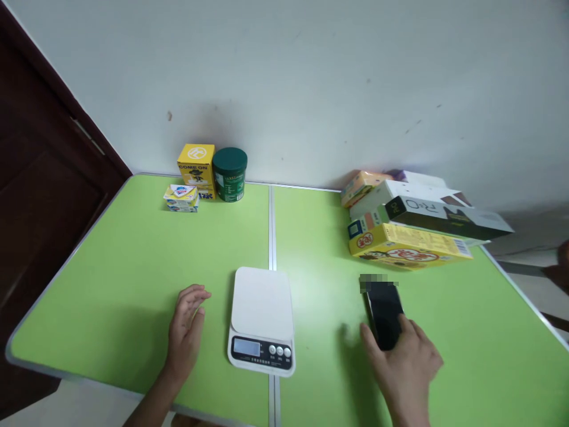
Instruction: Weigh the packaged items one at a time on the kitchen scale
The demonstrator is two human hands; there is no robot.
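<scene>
A white digital kitchen scale (262,305) lies in the middle of the table, with a grey display and several round buttons at its near end. To its left, my left hand (184,329) hovers with curved fingers and the thumb apart, holding nothing. On the right a black smartphone (384,308) lies flat, its far end blurred by pixels. My right hand (404,362) is over the phone's near end, thumb left of it and fingers at its right edge. The thumb and fingers are spread; whether the fingertips touch the phone is unclear.
At the back left stand a yellow box (196,169), a green lidded tub (230,175) and small stacked soap boxes (181,198). Back right, a yellow snack carton (409,246) and a black-and-white box (444,216) lie among several packages. A metal seam (272,231) divides the green table (111,267).
</scene>
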